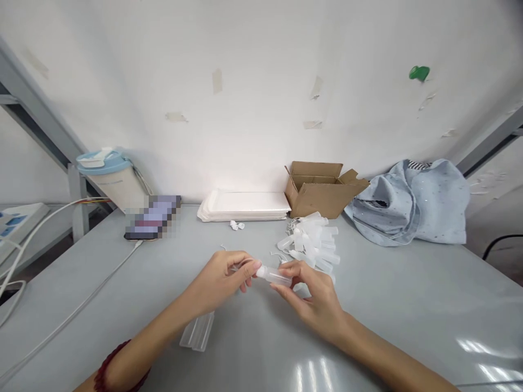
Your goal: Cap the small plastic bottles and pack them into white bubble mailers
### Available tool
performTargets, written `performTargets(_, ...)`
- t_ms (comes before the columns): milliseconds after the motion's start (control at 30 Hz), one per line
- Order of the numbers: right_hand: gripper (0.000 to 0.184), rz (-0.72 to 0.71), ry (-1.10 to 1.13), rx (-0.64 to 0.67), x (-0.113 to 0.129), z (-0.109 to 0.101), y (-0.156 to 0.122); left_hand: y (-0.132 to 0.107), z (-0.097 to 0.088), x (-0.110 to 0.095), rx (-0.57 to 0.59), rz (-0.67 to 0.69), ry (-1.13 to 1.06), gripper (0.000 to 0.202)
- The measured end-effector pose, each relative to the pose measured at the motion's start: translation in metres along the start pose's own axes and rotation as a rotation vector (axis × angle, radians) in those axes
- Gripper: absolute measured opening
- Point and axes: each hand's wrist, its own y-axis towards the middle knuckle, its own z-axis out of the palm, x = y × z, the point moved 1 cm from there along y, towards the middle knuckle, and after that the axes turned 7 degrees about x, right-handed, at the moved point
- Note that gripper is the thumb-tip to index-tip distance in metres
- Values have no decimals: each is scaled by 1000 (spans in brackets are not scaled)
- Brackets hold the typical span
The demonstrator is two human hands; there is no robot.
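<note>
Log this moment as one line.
left hand: pinching at white cap | right hand: gripping clear tube | tube pile: beyond right hand | cardboard box: open, behind pile

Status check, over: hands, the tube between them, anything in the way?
Translucent tube held sideways. Left fingers at its white end, right fingers on its body. Nearest clutter: tube pile, just beyond.

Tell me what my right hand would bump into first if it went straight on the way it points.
Past the translucent tube in its grasp, your right hand would probably meet your left hand first, its fingertips being at the tube's white end. One view leaves depth a little uncertain.
</note>
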Motion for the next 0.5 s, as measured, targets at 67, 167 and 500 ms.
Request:
performTargets(67, 15, -88, -84, -12, -2, 1, -2, 0, 3, 1, 33, -3, 8, 40)
performTargets(167, 18, -161, -193, -23, -4, 2, -4, 0, 6, 2, 65, 16, -9, 40)
performTargets(500, 9, 50, -12, 83, 1, -2, 1, -1, 6, 3, 4, 110, -5, 20)
